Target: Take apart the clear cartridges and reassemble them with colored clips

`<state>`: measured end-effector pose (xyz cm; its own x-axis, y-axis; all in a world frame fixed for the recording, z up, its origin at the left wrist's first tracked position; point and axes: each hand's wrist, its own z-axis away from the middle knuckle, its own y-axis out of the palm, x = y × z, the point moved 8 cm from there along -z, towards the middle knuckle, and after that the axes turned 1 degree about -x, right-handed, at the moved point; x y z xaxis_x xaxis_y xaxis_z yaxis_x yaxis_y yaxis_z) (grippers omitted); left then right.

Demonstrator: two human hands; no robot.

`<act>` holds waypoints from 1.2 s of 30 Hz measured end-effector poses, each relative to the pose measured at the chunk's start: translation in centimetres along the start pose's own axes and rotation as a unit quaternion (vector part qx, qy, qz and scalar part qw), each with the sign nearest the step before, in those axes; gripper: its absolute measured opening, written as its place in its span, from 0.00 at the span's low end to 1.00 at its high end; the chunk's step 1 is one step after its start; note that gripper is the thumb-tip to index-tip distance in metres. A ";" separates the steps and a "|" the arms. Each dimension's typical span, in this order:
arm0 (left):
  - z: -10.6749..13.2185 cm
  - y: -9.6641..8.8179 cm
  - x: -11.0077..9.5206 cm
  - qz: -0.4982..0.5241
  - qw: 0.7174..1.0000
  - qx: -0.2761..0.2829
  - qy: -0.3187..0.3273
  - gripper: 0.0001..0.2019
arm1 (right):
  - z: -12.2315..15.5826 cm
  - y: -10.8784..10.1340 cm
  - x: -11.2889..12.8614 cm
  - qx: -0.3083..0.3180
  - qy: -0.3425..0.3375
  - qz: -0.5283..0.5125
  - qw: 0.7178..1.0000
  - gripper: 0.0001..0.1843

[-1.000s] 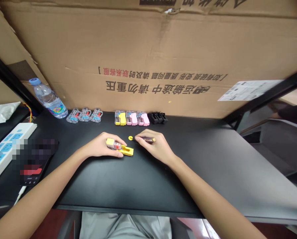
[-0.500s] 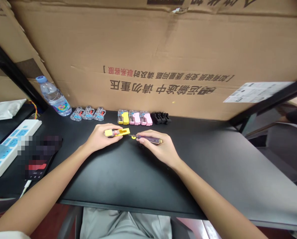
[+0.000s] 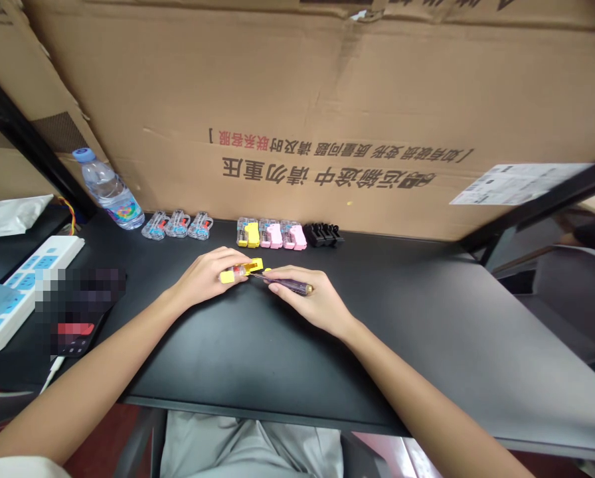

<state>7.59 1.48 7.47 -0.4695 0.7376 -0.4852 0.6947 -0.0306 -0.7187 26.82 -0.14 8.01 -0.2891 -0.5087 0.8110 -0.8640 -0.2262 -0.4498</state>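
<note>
Between the thumb and fingers of my left hand (image 3: 208,277) is a small yellow and clear plastic device (image 3: 252,266), its open yellow end facing right. My right hand (image 3: 313,295) grips a screwdriver (image 3: 293,285) with a dark translucent handle. The screwdriver's thin shaft points left, and its tip is at the device's lower edge; I cannot tell if it touches. A small yellow piece (image 3: 267,270) shows just beyond my right fingertips. Behind my hands stand a yellow and clear unit (image 3: 249,234) and two pink and clear units (image 3: 271,235) in a row.
Three clear units with red and blue parts (image 3: 178,224) stand beside a water bottle (image 3: 112,191) at the back left. Black clips (image 3: 323,235) sit right of the pink units. At left lie a power strip (image 3: 28,285) and a phone (image 3: 85,318). Cardboard (image 3: 297,79) walls the back.
The yellow device has turned and shifted slightly right in my left hand. My right hand has moved left and a little down, carrying the screwdriver tip to the device's lower edge.
</note>
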 end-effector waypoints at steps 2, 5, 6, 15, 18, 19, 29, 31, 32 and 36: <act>0.0 0.1 -0.3 -0.011 1.000 0.001 0.011 0.16 | 0.0 0.0 0.1 0.003 -0.003 0.002 1.000 0.10; -0.1 0.1 -0.6 -0.030 0.999 -0.007 0.018 0.15 | 0.0 -0.1 0.2 0.003 0.002 0.008 1.000 0.10; -0.2 0.1 -0.7 -0.036 0.999 -0.009 0.022 0.15 | 0.0 -0.1 0.1 -0.002 0.010 0.010 1.000 0.10; -0.2 1.0 -1.7 -0.097 0.995 -0.007 0.023 0.17 | 0.4 -0.3 -1.9 -0.054 0.138 -0.039 0.988 0.15; -0.2 0.8 -1.6 -0.094 0.996 0.011 0.006 0.23 | 0.4 -0.8 -2.3 -0.062 0.148 -0.045 0.986 0.17; -0.1 0.7 -1.4 -0.090 0.996 0.021 -0.003 0.24 | 0.4 -0.9 -2.3 -0.064 0.148 -0.038 0.986 0.17; -0.1 -2.3 0.0 -0.021 0.988 -0.069 -0.136 0.12 | 0.0 -0.1 -0.2 0.002 0.059 0.049 0.997 0.13; 0.0 -2.6 0.1 0.014 0.982 -0.106 -0.153 0.14 | 0.0 -0.8 -0.7 -0.017 0.071 0.062 0.995 0.13; 0.0 -2.6 0.2 0.029 0.979 -0.115 -0.163 0.15 | -0.1 -1.4 -1.1 -0.031 0.081 0.066 0.994 0.13; 0.0 -2.1 1.0 0.082 0.967 -0.115 -0.212 0.19 | -0.1 -3.2 -2.3 -0.081 0.116 0.065 0.988 0.14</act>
<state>5.70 2.23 8.48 -0.4894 0.3920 -0.7790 0.8590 0.0625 -0.5082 30.23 1.80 7.64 -0.4727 -0.3170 0.8222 -0.8624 -0.0254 -0.5056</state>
